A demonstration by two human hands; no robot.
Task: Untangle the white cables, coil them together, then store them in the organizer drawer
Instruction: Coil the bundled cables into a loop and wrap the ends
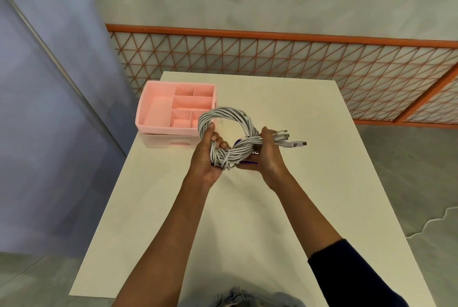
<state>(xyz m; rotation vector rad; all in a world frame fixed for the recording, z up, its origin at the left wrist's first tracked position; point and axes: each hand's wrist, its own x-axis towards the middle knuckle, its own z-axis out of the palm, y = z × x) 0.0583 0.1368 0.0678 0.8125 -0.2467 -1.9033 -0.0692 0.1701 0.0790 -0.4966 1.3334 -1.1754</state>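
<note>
Gripping the lower left of the coil of white cables [229, 131], the left hand [208, 155] has its fingers curled round the bundled strands. The right hand [266, 155] holds the coil's right side, fingers wrapped about the strands, and the plug ends [290, 139] jut out past it to the right. The coil hangs above the white tabletop [247, 207], in front of the near right corner of the pink organizer drawer [158, 106], which sits at the tabletop's far left corner, its compartments showing nothing inside.

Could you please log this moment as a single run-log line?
white cable coil: formed, not yet stored | left hand: grips coil | right hand: grips coil beside plugs | pink organizer: on table
</note>
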